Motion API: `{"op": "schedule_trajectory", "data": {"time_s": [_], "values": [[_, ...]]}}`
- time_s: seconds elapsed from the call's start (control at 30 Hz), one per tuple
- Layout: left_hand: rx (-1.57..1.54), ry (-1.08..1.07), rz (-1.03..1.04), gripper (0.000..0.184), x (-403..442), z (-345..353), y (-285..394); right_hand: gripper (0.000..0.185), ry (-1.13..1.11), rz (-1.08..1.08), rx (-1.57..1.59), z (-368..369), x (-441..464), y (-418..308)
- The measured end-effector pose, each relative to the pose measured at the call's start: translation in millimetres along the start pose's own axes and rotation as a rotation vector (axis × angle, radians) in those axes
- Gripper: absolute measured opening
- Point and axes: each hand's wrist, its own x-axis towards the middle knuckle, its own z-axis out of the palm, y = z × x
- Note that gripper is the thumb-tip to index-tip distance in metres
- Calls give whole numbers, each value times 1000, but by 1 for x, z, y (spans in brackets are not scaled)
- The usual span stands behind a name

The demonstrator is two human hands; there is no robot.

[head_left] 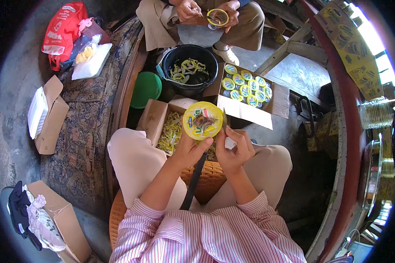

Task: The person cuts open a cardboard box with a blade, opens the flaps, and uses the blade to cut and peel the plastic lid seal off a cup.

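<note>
Floor (307,74) beyond the yellow-lidded cup (202,120) bears a black bucket (198,52).

Lettering on yellow lid (202,120) and red bag (65,34) unreadable.

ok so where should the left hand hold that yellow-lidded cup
Probably best to grip the yellow-lidded cup below its rim, coming from the near side, as the left hand does. Its round lid faces the camera, so this leaves most of that face clear and the right edge free for the right hand and its thin dark tool.
</note>
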Motion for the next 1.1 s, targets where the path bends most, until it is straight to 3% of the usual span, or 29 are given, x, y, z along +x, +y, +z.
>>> {"op": "schedule_trajectory", "data": {"time_s": [0.43,0.53,1.1], "values": [[68,-60,-41,41,2,6,9,19,-32,38,23,-4,9,4],[-73,-39,-64,41,1,9,13,18,-74,53,25,-7,13,4],[30,138,53,31,3,15,9,18,-50,63,23,-1,4,-4]]}}
